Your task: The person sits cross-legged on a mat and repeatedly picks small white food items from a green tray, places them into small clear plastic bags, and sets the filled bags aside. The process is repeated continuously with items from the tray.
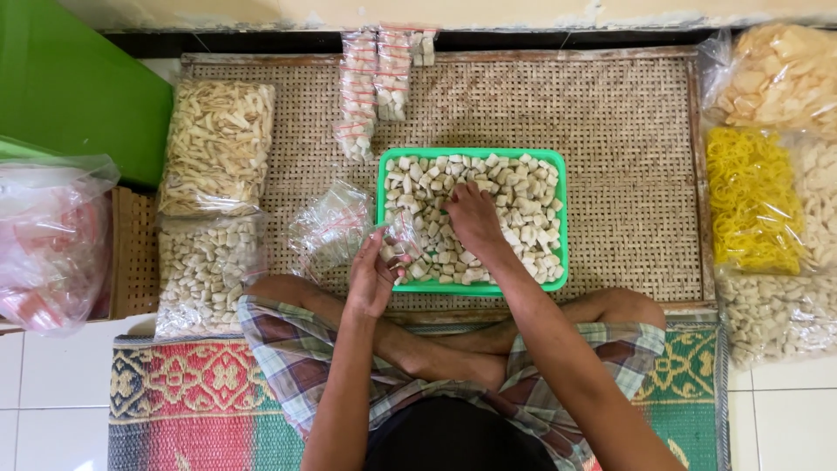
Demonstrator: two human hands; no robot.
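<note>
Crackers in green tray on woven mat: right hand pinching a few, left hand gripping small clear bag — keep bag mouth wide & close to tray.

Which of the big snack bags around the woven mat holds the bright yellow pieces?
The bag of yellow snacks on the right side, between two bags of pale crackers; every other bag holds whitish or cream pieces.

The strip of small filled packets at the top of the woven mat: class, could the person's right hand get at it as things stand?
Probably yes. The right hand rests on the snack pieces in the green tray; the packet strip lies beyond the tray's far left corner, with only open woven mat around it.
</note>
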